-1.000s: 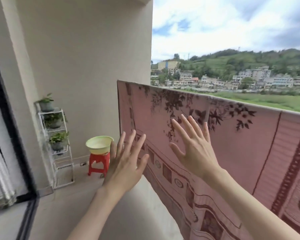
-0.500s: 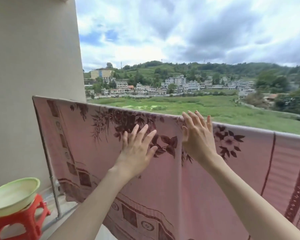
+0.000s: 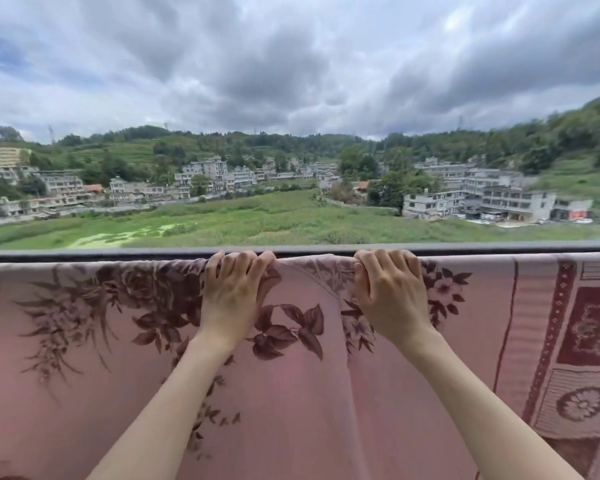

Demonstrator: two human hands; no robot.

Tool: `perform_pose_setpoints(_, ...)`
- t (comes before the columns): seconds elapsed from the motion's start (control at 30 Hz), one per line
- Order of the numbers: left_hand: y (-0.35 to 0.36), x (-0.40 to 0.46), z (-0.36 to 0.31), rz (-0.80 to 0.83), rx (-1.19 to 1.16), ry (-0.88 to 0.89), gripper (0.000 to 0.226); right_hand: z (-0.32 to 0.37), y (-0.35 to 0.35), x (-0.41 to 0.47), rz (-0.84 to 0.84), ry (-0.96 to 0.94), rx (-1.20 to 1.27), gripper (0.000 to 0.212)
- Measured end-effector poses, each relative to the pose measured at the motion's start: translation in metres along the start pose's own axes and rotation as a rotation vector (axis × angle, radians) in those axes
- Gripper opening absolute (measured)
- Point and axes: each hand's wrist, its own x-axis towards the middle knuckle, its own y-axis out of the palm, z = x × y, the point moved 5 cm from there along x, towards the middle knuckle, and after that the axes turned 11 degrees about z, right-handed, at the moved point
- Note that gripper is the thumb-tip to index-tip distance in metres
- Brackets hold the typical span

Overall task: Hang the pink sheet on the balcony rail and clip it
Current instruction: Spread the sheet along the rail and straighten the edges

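Note:
The pink sheet [image 3: 291, 393], printed with dark red flowers and a patterned border at the right, hangs down from the balcony rail [image 3: 118, 253] across the whole width of the view. My left hand [image 3: 234, 292] grips the sheet's top edge on the rail, fingers curled over it. My right hand [image 3: 390, 292] grips the same edge a little to the right, fingers also curled over the top. A soft fold of cloth runs down between the two hands. No clip is in view.
Beyond the dark rail lie a green field, village buildings and wooded hills under a cloudy sky. The sheet hides everything below the rail.
Both hands rose from lying flat against the sheet's face to curling over its top edge on the rail. My view swung right, so the wall, stool and bowl dropped out.

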Motion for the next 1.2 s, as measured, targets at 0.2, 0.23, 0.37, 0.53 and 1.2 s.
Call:
perform_pose_setpoints(0.2,-0.006,-0.013,0.052,0.0,0.042,-0.008,0.031,-0.004,-0.001,-0.003,-0.01,0.081,-0.003,0.038)
perform_pose_setpoints(0.23,-0.005,-0.013,0.054,0.001,0.039,-0.006,0.032,-0.003,0.0,-0.003,-0.012,0.088,-0.009,0.04)
perform_pose_setpoints(0.37,-0.005,-0.012,0.054,0.01,0.031,-0.018,0.027,0.005,0.002,0.0,0.033,0.118,-0.015,0.051)
perform_pose_setpoints(0.53,-0.006,-0.017,0.054,-0.037,-0.011,-0.029,0.029,0.036,0.01,-0.001,0.053,0.077,-0.053,0.057)
perform_pose_setpoints(1.2,-0.022,-0.054,0.216,0.246,0.019,-0.166,0.056,0.247,0.072,0.042,0.096,-0.173,0.073,0.034)
